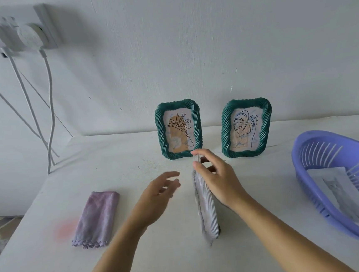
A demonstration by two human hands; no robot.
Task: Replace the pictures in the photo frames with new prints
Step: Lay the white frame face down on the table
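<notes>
Two green twisted-rim photo frames stand upright against the wall: the left frame [179, 129] shows a flower drawing, the right frame [247, 127] a leaf drawing. A third, pale ribbed frame [205, 209] stands on its edge on the table in front of them, seen edge-on. My right hand [219, 179] grips its top end. My left hand [160, 195] hovers just left of it, fingers apart, holding nothing. New prints [344, 195] lie in the purple basket [319, 156] at the right.
A folded lilac cloth [97, 219] lies on the white table [141, 258] at the left. White cables [49, 117] hang from a wall socket [19, 30] at the upper left and drop past the table's left edge.
</notes>
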